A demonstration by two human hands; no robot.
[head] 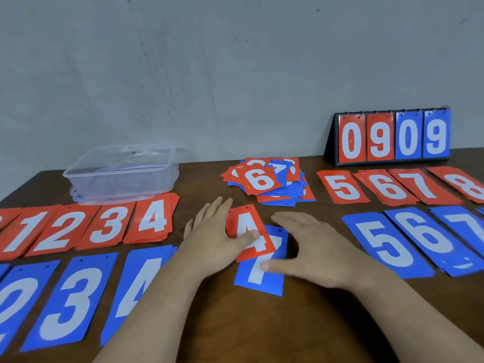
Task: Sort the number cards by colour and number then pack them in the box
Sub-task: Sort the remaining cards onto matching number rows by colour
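Hands flat over two loose cards, mid-table.
Left hand (213, 231): fingers straight, thumb touching red 4 card (243, 220). Right hand (314, 247): fingers spread, relaxed, thumb resting on blue 7 card (262, 280), partly under the red. Unsorted pile (267, 182) at 12 o'clock; clear box (123, 174) at 10; red 4 stack (153, 218) at 9; blue 5 stack (385, 244) at 3.

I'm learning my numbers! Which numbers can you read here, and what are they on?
"0909": scoreboard stand
"1", "2", "3", "4": left red stacks
"5", "6", "7", "8": right red stacks
"2", "3", "4": left blue stacks
"5", "6", "7": right blue stacks
"6": top of mixed pile
"4": loose red card
"7": loose blue card
Other mixed-pile cards: too covered to read.
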